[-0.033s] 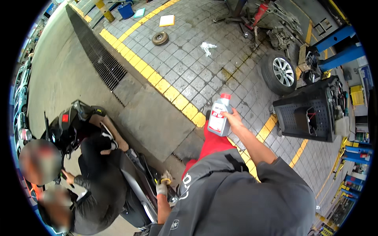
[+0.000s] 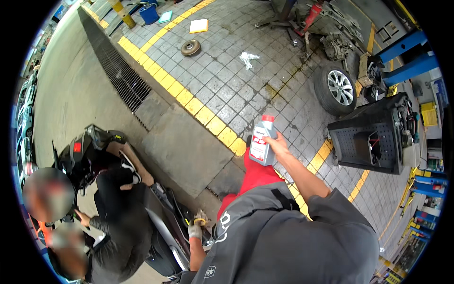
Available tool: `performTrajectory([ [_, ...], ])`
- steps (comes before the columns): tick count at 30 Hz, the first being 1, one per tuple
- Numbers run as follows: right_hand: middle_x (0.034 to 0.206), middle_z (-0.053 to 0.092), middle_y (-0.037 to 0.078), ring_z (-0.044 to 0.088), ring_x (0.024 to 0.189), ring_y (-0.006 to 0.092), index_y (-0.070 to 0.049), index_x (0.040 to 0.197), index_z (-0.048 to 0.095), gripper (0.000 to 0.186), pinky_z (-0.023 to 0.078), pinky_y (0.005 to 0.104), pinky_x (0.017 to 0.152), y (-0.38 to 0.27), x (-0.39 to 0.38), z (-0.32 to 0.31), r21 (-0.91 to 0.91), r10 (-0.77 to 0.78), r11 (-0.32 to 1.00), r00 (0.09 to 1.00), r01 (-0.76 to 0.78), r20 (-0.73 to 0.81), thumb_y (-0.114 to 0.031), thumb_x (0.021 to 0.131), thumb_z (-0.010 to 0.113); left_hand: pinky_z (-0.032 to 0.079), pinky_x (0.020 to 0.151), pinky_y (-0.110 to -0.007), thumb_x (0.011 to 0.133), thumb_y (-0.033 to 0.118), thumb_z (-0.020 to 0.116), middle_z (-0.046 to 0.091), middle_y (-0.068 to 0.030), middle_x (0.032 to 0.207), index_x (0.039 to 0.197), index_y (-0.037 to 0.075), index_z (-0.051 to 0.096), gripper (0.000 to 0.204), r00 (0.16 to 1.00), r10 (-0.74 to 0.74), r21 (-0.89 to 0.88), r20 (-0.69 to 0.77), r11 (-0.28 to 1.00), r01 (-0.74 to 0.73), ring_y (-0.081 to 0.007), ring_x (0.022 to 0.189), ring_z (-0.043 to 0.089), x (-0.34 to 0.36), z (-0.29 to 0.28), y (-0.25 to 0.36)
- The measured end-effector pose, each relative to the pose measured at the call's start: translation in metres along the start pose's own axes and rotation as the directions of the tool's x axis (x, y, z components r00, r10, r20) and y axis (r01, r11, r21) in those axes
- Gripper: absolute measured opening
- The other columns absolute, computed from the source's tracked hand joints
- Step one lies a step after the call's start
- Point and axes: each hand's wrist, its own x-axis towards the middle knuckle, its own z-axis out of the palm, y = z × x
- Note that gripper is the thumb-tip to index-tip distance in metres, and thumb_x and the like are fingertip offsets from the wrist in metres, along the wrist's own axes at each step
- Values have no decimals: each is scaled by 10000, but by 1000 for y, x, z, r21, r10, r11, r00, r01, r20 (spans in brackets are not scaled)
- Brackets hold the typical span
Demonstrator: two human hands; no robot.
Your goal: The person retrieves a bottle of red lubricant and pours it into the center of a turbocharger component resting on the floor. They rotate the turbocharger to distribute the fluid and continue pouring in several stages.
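Note:
In front of my red trousers, my right hand (image 2: 280, 143) grips a grey plastic bottle (image 2: 262, 147) with a red cap and a red-and-white label. The bottle stands nearly upright, its cap on. Low at my left side is my left hand (image 2: 195, 230) in a pale work glove, fingers closed. A small yellow ring-shaped thing (image 2: 200, 221) and some tan, ragged material show at its fingertips; I cannot make out exactly what the hand holds. Close beside that hand stands a dark scooter (image 2: 163, 217) with a grey side panel.
A person in dark clothes (image 2: 120, 236) is at the scooter on my left. A drain grate (image 2: 116, 64) runs along the floor. Ahead lie a round metal part (image 2: 190, 47) and a white rag (image 2: 248, 59). A wheel (image 2: 336, 90) and a black cart (image 2: 369, 132) stand to the right.
The surroundings have shifted very slightly left in the picture. The bottle remains in my right hand, and my left hand stays low beside the scooter.

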Motion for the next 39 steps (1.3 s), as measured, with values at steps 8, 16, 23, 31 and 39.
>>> performTrajectory([
  [8,1316,702,249,696,1254,381,21,1420,506,849,547,440,1085,54,207,18,-489,49,869,996,-77,-70,-306,744,901,587,597,-329,1011,19,614,743,-88,968,1199,64,683,205,989,-127,76,-74,988,132,-200,751,720,-42,70,10],
  [16,1402,625,258,641,1298,434,-47,1431,502,872,544,489,1081,163,368,74,-640,20,756,983,-136,-185,-372,752,942,571,578,-322,1045,128,638,749,-41,1000,1269,96,679,230,960,-280,297,-17,915,272,-173,696,692,-50,69,-1],
  [23,1420,602,234,603,1320,452,-77,1490,466,827,525,521,1102,245,483,130,-778,-109,628,992,21,-62,-209,795,896,561,565,-313,1034,126,646,752,-51,978,1254,81,684,228,866,-474,261,-159,825,500,-169,663,683,-21,103,62],
  [31,1604,459,223,506,1446,434,-83,1604,381,948,469,477,1192,277,493,158,-775,-74,632,995,-8,-71,-214,821,899,551,550,-303,1021,123,655,754,-63,954,1238,65,689,227,827,-521,213,-213,801,559,-164,625,674,-11,108,108],
  [39,1607,474,288,488,1487,452,-6,1623,381,880,456,475,1217,192,396,136,-759,217,624,974,-185,-59,-350,930,799,592,618,-320,1038,121,638,753,-83,1029,1309,92,666,273,913,-399,182,-81,895,407,-210,753,731,24,94,118],
])
